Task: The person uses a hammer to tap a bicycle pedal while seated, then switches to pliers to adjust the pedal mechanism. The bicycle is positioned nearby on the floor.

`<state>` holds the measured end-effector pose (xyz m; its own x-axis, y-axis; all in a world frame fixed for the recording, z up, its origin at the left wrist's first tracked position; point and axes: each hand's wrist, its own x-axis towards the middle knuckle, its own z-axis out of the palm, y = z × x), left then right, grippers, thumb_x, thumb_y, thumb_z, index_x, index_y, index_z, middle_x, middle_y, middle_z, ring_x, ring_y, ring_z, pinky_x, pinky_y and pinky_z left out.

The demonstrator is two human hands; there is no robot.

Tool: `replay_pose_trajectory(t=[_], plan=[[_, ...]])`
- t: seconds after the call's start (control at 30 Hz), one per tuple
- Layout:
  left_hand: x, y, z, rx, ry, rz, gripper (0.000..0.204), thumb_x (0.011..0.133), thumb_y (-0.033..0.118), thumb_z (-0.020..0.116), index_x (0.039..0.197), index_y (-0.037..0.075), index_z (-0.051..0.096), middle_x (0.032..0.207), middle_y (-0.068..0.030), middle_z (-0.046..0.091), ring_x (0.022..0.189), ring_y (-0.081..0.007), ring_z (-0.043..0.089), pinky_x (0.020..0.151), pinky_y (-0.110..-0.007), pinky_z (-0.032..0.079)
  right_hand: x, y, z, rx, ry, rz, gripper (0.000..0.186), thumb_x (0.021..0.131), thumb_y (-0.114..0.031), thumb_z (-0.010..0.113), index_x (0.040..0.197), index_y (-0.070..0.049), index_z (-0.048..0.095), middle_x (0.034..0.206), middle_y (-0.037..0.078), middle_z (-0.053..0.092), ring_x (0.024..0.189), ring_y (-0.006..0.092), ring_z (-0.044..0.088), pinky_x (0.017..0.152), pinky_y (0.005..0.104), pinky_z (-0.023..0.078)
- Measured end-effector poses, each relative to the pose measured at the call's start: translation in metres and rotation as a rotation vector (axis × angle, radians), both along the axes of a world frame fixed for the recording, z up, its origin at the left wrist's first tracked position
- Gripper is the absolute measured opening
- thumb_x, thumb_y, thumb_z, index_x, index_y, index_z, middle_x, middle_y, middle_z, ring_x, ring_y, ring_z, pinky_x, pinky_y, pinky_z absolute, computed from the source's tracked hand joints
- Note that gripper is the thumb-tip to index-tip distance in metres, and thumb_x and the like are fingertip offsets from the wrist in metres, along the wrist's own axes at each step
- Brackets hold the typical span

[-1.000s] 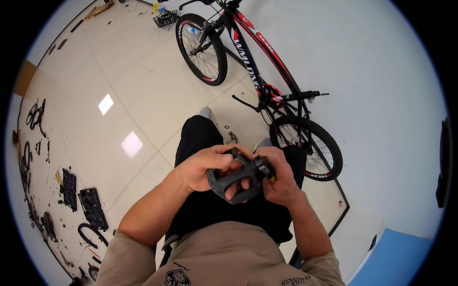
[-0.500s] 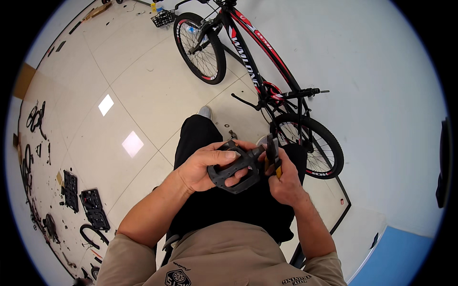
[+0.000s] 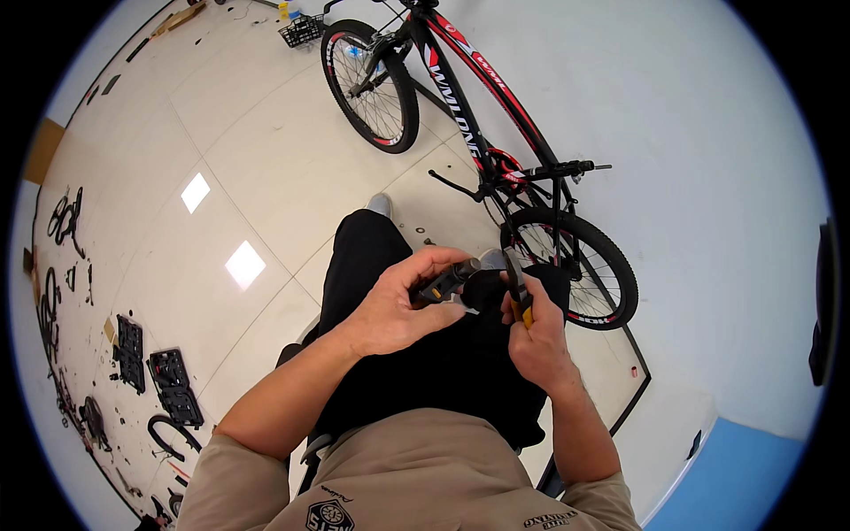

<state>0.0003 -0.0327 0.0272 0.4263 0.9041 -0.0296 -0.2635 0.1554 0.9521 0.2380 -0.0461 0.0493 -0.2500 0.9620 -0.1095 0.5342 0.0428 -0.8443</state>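
Observation:
My left hand [image 3: 407, 305] grips a black bicycle pedal [image 3: 436, 288] above my lap, now seen edge-on with a small yellow reflector showing and a metal spindle end uppermost. My right hand [image 3: 537, 332] is closed on a tool like pliers [image 3: 519, 283], dark metal at the jaws with yellow and black handles, held upright just right of the pedal. Whether the jaws touch the pedal I cannot tell. My black-trousered legs are beneath both hands.
A black and red bicycle [image 3: 478, 80] leans by a white wall [image 3: 708, 195] ahead and to the right. Two open black tool cases [image 3: 175, 387], loose bike parts [image 3: 66, 221] and a black wire basket [image 3: 301, 31] lie on the tiled floor [image 3: 221, 168] to the left and back.
My left hand has tipped the pedal over from face-up to edge-on, its thumb moving lower. My right hand has raised the pliers upright and shifted slightly rightward, away from the pedal.

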Motion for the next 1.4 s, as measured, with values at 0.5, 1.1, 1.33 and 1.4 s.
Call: replay_pose_trajectory(t=[0.5, 1.1, 1.33, 1.4], plan=[[0.003, 0.001, -0.006, 0.557, 0.525, 0.403, 0.029, 0.082, 0.006, 0.072, 0.111, 0.008, 0.069, 0.099, -0.0073, 0.068, 0.100, -0.0250, 0.059, 0.094, -0.037, 0.044, -0.003, -0.015, 0.043, -0.337, 0.210, -0.063, 0.064, 0.076, 0.003, 0.057, 0.139, 0.004, 0.045, 0.101, 0.009, 0.056, 0.089, 0.0160, 0.055, 0.082, 0.0296, 0.047], [0.011, -0.005, -0.002, 0.500, 0.641, 0.403, 0.023, 0.081, 0.008, 0.070, 0.104, 0.006, 0.070, 0.086, -0.0066, 0.070, 0.081, -0.0242, 0.062, 0.090, -0.036, 0.044, -0.028, -0.015, 0.009, 0.290, 0.043, -0.036, 0.062, 0.077, 0.002, 0.073, 0.134, 0.006, 0.051, 0.093, 0.009, 0.056, 0.068, 0.0136, 0.053, 0.059, 0.0248, 0.045], [0.013, -0.005, -0.002, 0.507, 0.622, 0.413, 0.022, 0.081, 0.007, 0.070, 0.102, 0.005, 0.071, 0.084, -0.0070, 0.070, 0.077, -0.0241, 0.063, 0.089, -0.035, 0.044, -0.029, -0.021, 0.005, 0.134, -0.003, 0.006, 0.058, 0.082, 0.005, 0.071, 0.136, 0.007, 0.049, 0.100, 0.010, 0.059, 0.082, 0.0149, 0.061, 0.074, 0.0258, 0.052], [0.015, -0.008, -0.003, 0.510, 0.623, 0.418, 0.021, 0.081, 0.008, 0.070, 0.102, 0.005, 0.071, 0.084, -0.0070, 0.070, 0.077, -0.0239, 0.063, 0.089, -0.035, 0.044, -0.034, -0.021, -0.001, 0.333, 0.197, -0.234, 0.057, 0.080, 0.003, 0.072, 0.133, 0.006, 0.053, 0.094, 0.008, 0.058, 0.073, 0.0134, 0.057, 0.065, 0.0250, 0.049]])
